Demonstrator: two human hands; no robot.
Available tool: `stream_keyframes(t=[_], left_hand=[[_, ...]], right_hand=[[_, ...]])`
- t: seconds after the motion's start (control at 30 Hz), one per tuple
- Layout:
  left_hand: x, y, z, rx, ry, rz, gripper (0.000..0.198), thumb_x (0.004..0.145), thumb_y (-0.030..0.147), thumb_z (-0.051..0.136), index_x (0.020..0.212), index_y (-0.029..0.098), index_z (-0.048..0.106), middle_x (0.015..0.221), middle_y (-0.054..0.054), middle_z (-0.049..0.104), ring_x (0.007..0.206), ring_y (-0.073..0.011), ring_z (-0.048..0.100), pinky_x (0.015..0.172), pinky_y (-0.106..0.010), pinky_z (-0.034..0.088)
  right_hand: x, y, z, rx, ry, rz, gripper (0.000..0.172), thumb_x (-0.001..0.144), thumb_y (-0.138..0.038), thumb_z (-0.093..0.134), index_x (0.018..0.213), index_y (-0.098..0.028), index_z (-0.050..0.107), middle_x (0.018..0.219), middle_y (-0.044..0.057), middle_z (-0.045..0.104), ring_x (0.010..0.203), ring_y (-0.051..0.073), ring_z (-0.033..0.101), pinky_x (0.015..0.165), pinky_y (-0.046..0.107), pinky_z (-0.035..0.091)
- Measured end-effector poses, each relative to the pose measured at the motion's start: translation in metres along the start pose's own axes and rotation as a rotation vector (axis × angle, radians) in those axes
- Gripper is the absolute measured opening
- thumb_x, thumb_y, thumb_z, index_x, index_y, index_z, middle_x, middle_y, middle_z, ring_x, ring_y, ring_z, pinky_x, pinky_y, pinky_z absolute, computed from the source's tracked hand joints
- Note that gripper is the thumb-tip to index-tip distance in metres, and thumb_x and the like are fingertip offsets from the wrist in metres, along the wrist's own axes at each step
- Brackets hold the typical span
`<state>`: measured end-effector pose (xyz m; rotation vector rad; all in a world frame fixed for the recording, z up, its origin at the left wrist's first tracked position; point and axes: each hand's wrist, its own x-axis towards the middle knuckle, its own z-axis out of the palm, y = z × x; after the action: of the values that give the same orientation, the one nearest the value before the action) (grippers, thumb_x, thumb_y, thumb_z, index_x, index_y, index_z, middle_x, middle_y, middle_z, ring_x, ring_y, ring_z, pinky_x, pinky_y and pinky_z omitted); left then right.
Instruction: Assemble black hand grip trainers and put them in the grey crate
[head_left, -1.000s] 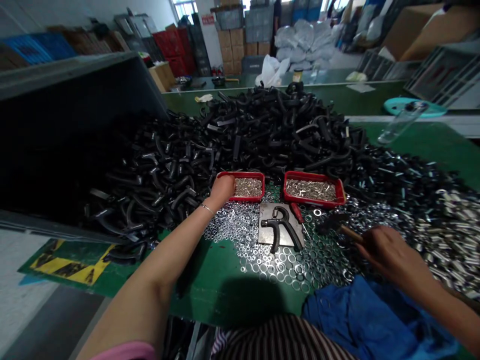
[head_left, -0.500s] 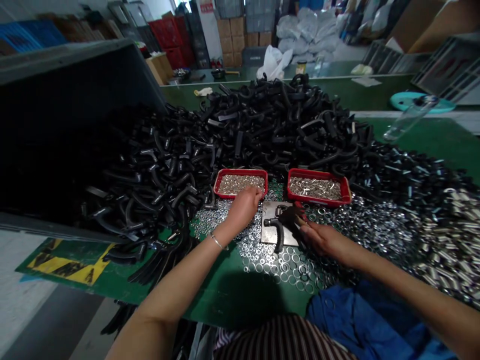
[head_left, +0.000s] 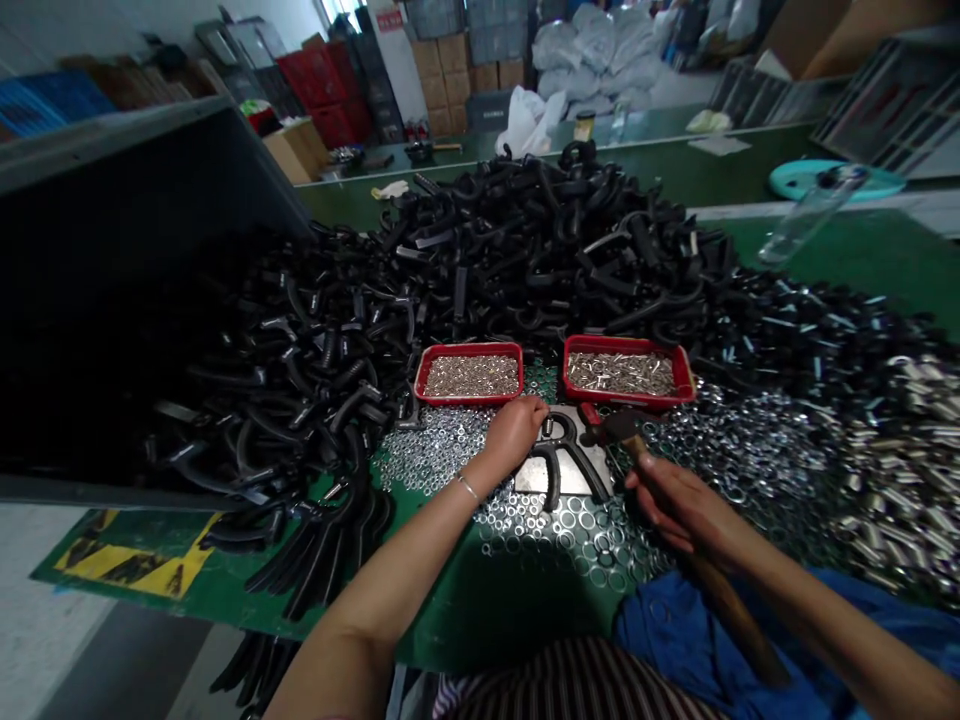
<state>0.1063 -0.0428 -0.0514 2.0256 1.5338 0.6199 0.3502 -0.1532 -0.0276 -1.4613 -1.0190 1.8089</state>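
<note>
1. Hammer [head_left: 621,425] is gripped near its head by the right hand [head_left: 684,505], probably for control.
2. Beside the left hand [head_left: 516,434], its hold unclear, a black part [head_left: 577,462] is supported by a plate [head_left: 532,477].

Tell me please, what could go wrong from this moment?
The hammer in the right hand is quite near the left hand, so a badly aimed blow could hurt it. Loose metal rings lie around the metal plate; one might get under the black part and make it unsteady.
</note>
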Motion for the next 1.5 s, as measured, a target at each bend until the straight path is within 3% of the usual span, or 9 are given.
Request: stream_keyframes(t=[0.23, 0.5, 0.7, 0.87, 0.93, 1.07, 1.2, 1.3, 1.5], left_hand=[[0.001, 0.003, -0.002, 0.192, -0.042, 0.071, 0.022, 0.099, 0.025, 0.049, 0.095, 0.016, 0.069, 0.095, -0.009, 0.073, 0.087, -0.0206, 0.067, 0.078, -0.029, 0.048], [-0.007, 0.011, 0.005, 0.669, -0.082, 0.42, 0.016, 0.093, 0.007, 0.048, 0.093, 0.01, 0.063, 0.092, -0.014, 0.066, 0.091, -0.0264, 0.063, 0.085, -0.04, 0.047], [-0.031, 0.014, 0.003, 0.432, 0.094, 0.237, 0.027, 0.1, 0.029, 0.048, 0.118, 0.012, 0.059, 0.11, -0.012, 0.066, 0.104, -0.0248, 0.059, 0.094, -0.04, 0.045], [-0.071, 0.019, 0.004, 0.376, 0.062, 0.356, 0.029, 0.103, 0.028, 0.04, 0.119, 0.014, 0.06, 0.122, -0.011, 0.064, 0.116, -0.0234, 0.054, 0.105, -0.04, 0.038], [-0.079, 0.018, 0.008, 0.401, 0.018, 0.397, 0.03, 0.103, 0.025, 0.04, 0.121, 0.012, 0.059, 0.122, -0.012, 0.064, 0.117, -0.0238, 0.054, 0.106, -0.039, 0.039], [-0.079, 0.014, 0.014, 0.433, 0.004, 0.387, 0.03, 0.103, 0.022, 0.038, 0.119, 0.011, 0.06, 0.118, -0.013, 0.065, 0.113, -0.0247, 0.055, 0.103, -0.039, 0.041], [-0.078, 0.017, 0.012, 0.42, 0.01, 0.376, 0.03, 0.103, 0.022, 0.036, 0.117, 0.013, 0.06, 0.116, -0.012, 0.065, 0.113, -0.0252, 0.056, 0.104, -0.041, 0.04], [-0.084, 0.022, 0.008, 0.383, 0.032, 0.331, 0.028, 0.102, 0.027, 0.039, 0.116, 0.013, 0.059, 0.117, -0.012, 0.064, 0.113, -0.0253, 0.056, 0.102, -0.04, 0.042], [-0.105, 0.038, 0.013, 0.44, 0.03, -0.003, 0.051, 0.092, 0.061, 0.049, 0.105, 0.012, 0.059, 0.097, -0.017, 0.066, 0.09, -0.0321, 0.064, 0.083, -0.047, 0.05]], right_hand=[[0.004, 0.001, -0.001, 0.028, -0.011, 0.0, 0.046, 0.091, -0.067, 0.048, 0.094, -0.021, 0.054, 0.054, -0.007, 0.049, 0.032, 0.004, 0.023, 0.029, 0.016, 0.023], [-0.002, -0.01, -0.002, -0.111, -0.083, -0.071, 0.042, 0.093, -0.062, 0.048, 0.106, -0.022, 0.05, 0.07, -0.003, 0.061, 0.035, 0.006, 0.037, 0.033, 0.02, 0.03], [0.004, -0.052, -0.006, -0.564, -0.01, -0.222, 0.039, 0.095, -0.059, 0.044, 0.095, -0.022, 0.054, 0.069, -0.001, 0.058, 0.048, 0.012, 0.047, 0.042, 0.024, 0.036], [0.015, -0.082, 0.01, -0.821, 0.164, -0.563, 0.039, 0.1, -0.055, 0.034, 0.089, -0.023, 0.053, 0.074, 0.006, 0.063, 0.069, 0.02, 0.058, 0.065, 0.03, 0.043], [0.028, -0.084, 0.016, -0.913, 0.141, -0.557, 0.037, 0.098, -0.055, 0.038, 0.092, -0.022, 0.054, 0.077, 0.007, 0.065, 0.071, 0.022, 0.06, 0.067, 0.032, 0.043], [0.054, -0.08, 0.019, -0.992, -0.129, -0.375, 0.045, 0.097, -0.061, 0.039, 0.086, -0.021, 0.057, 0.069, 0.005, 0.063, 0.063, 0.02, 0.059, 0.064, 0.03, 0.043], [0.064, -0.081, 0.015, -0.969, -0.048, -0.483, 0.045, 0.1, -0.057, 0.033, 0.096, -0.02, 0.059, 0.078, 0.005, 0.065, 0.07, 0.02, 0.061, 0.068, 0.03, 0.045], [0.058, -0.079, 0.012, -1.079, -0.082, -0.408, 0.044, 0.099, -0.057, 0.038, 0.087, -0.02, 0.059, 0.074, 0.005, 0.064, 0.068, 0.02, 0.061, 0.067, 0.031, 0.046], [0.02, -0.056, 0.004, -1.03, -0.061, -0.448, 0.045, 0.099, -0.058, 0.036, 0.109, -0.022, 0.06, 0.086, 0.007, 0.07, 0.076, 0.023, 0.066, 0.07, 0.032, 0.048]])
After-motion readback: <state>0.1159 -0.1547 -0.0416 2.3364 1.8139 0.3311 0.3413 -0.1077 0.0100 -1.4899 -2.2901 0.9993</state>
